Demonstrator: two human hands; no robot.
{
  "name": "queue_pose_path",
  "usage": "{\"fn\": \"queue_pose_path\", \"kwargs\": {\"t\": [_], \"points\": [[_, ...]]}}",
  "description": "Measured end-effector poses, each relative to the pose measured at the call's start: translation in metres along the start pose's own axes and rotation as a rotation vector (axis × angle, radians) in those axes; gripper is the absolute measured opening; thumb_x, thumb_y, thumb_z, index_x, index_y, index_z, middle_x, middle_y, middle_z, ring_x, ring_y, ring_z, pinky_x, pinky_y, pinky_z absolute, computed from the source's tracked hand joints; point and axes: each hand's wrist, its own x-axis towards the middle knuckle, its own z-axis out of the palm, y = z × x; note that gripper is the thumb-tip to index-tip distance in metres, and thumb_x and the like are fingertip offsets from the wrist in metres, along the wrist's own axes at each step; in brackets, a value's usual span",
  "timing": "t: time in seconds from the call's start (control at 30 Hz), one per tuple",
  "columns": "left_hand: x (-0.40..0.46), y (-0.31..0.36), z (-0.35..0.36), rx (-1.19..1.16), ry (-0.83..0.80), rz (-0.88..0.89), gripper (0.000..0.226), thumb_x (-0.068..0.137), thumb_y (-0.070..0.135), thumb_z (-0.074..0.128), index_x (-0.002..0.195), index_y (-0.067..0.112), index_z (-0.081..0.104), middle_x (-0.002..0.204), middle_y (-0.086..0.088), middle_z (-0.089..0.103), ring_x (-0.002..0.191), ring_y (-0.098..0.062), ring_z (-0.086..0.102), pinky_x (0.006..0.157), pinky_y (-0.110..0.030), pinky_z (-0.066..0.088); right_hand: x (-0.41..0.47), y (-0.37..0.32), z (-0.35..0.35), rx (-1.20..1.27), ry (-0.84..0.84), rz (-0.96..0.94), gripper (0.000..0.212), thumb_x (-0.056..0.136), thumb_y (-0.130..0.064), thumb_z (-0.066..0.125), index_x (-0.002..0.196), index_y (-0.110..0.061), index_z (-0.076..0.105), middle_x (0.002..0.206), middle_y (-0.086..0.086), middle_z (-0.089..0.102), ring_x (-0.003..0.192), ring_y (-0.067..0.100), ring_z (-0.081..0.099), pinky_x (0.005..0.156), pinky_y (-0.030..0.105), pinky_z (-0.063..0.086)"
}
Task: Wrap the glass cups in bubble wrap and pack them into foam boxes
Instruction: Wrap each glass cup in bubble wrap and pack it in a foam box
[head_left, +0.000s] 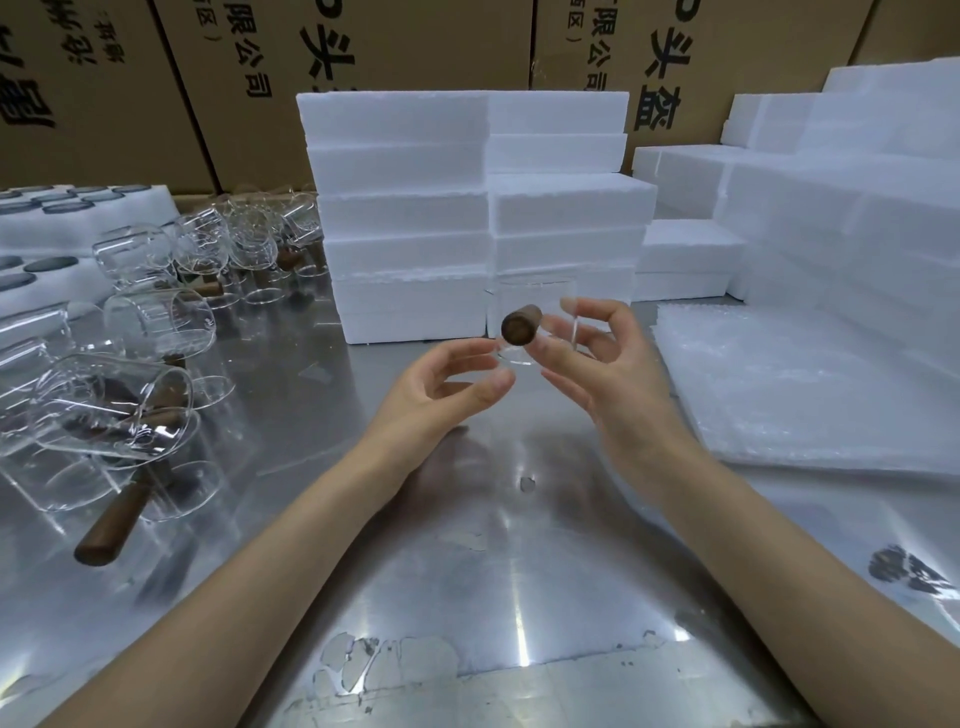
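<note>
Steel table (467, 545), cardboard cartons (363, 52) behind. Foam boxes (415, 234) stacked centre, bubble wrap (779, 395) right, loose cups (119, 410) left. Right hand (613, 364) pinches glass cup (535, 322); left hand (447, 384) fingers apart. Near edge clear.

Glass cup (535, 322) between both hands
</note>
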Motion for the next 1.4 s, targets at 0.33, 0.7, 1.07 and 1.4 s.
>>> {"fn": "queue_pose_path", "kwargs": {"t": [0.33,0.7,1.07,1.4], "points": [[-0.002,0.003,0.006,0.124,0.099,0.170,0.082,0.063,0.047,0.085,0.133,0.038,0.043,0.122,0.018,0.058,0.103,-0.004,0.063,0.092,-0.030,0.048,0.003,-0.001,-0.003,0.558,-0.336,0.350,0.051,0.082,-0.036,0.059,0.125,-0.008,0.056,0.120,0.013,0.066,0.107,0.024,0.066,0.090,0.029,0.053],[0.002,-0.001,0.006,0.275,0.241,0.328,0.064,0.069,0.029,0.083,0.124,0.028,0.050,0.118,0.021,0.059,0.095,0.001,0.065,0.096,-0.025,0.047,0.007,0.002,0.003,0.262,-0.305,0.343,0.058,0.073,-0.037,0.059,0.127,-0.016,0.059,0.118,0.005,0.067,0.100,0.017,0.063,0.091,0.033,0.049],[0.007,-0.017,-0.002,0.729,0.124,0.297,0.066,0.068,0.037,0.084,0.113,0.041,0.036,0.115,0.027,0.046,0.093,-0.007,0.059,0.079,-0.036,0.051,0.022,0.011,-0.019,-0.266,0.109,0.139,0.012,0.097,-0.013,0.052,0.104,-0.015,0.062,0.095,0.002,0.066,0.073,0.006,0.063,0.060,0.014,0.053],[0.007,-0.020,-0.006,0.648,-0.057,0.231,0.059,0.072,0.043,0.078,0.110,0.049,0.034,0.120,0.028,0.050,0.104,-0.002,0.057,0.087,-0.038,0.052,0.026,0.013,-0.022,-0.368,0.067,0.240,0.019,0.098,-0.007,0.044,0.095,-0.018,0.060,0.112,0.010,0.066,0.084,0.013,0.064,0.079,0.029,0.053]]}}
